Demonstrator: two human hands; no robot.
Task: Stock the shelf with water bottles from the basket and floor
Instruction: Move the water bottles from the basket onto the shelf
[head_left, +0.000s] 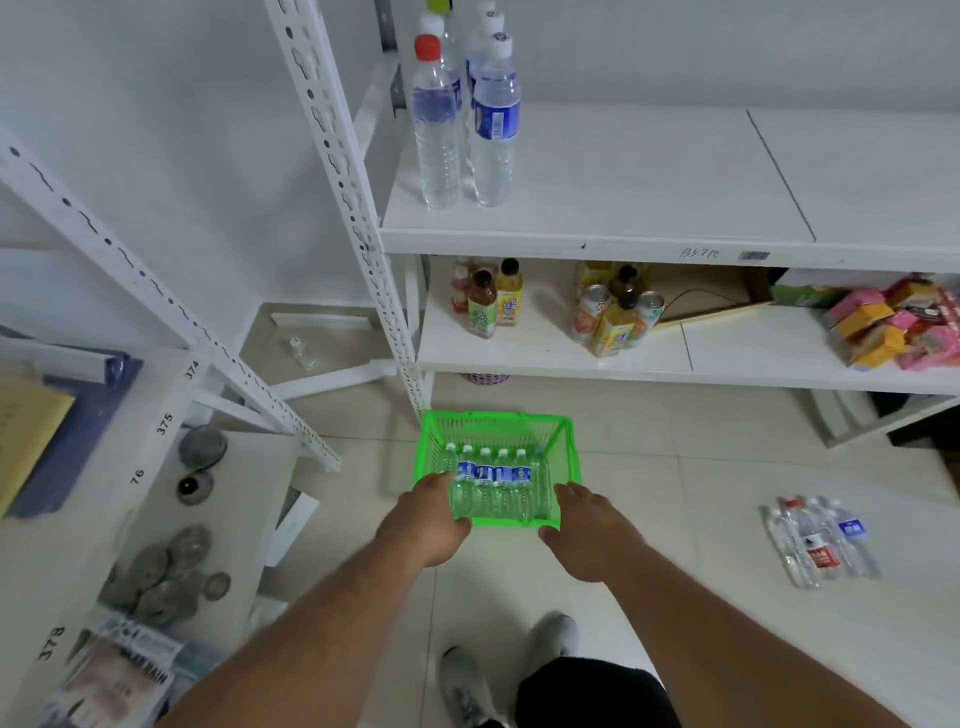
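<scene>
Two racks frame the scene: at far left a side shelf (156, 483) carries a yellow pad (26, 431) on a blue folder (78, 441), round metal pieces (166, 577) and magazines (124, 675). Next comes the slotted white post (343, 171) of the main shelf (623, 228), whose upper board holds a cluster of tall water bottles (467, 119) standing upright at its left end, one with a red cap. On the board below stand drink bottles (488, 301), then cans and more bottles (618, 312), a cardboard piece (711, 296) and, at far right, pink and yellow packets (904, 327). On the tiled floor (701, 493) just in front of the post sits a green basket (566, 447) with six small bottles (493, 483) lying side by side inside, caps pointing toward the shelf. The left hand (426, 519) is at the basket's near-left corner, its fingers curled over the rim and the leftmost bottle; whether they actually grip cannot be told. The right hand (587, 535) reaches the near-right corner, fingers bent at the rim, grip likewise unclear. Well to the right, a loose group of bottles (821, 540) lies on the floor. Grey shoes (467, 686) show at bottom centre.
</scene>
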